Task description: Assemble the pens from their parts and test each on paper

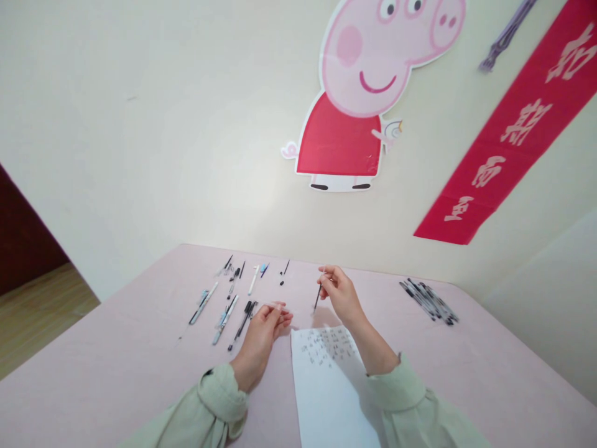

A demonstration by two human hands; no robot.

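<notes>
the right hand (341,297) pinches a slim dark refill (318,297), tip down; the left hand (263,328) pinches what looks like a clear tube (285,309), still unjoined to it. loose pen parts (226,320) lie left of the left hand, also apart; right of the right hand, bundled pens (429,300) look whole.

Pale wall (186,124) behind a pink-topped table (140,379)
Pig cutout (342,140) and slanting red banner (501,158) on the wall; floor (46,314) at left, probably wood.
</notes>
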